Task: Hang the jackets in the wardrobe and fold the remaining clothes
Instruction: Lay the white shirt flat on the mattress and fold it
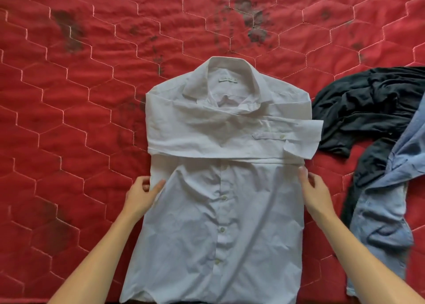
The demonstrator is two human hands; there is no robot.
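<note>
Left hand [141,194]: pinches the white shirt's [220,211] left edge, thumb on top, fingers curled beneath.
Right hand [314,192]: fingers nearly straight, laid along the shirt's right edge; whether it grips, I cannot tell.
Shirt: flat between both hands, buttoned front up, sleeves [230,131] folded across the chest beyond the hands.
Black garment [363,110], blue shirt [381,211]: heaped right of the right hand.
Bed [69,96]: red quilted cover.

The white shirt [220,170] has a collar label [227,80], its print too small to read.
</note>
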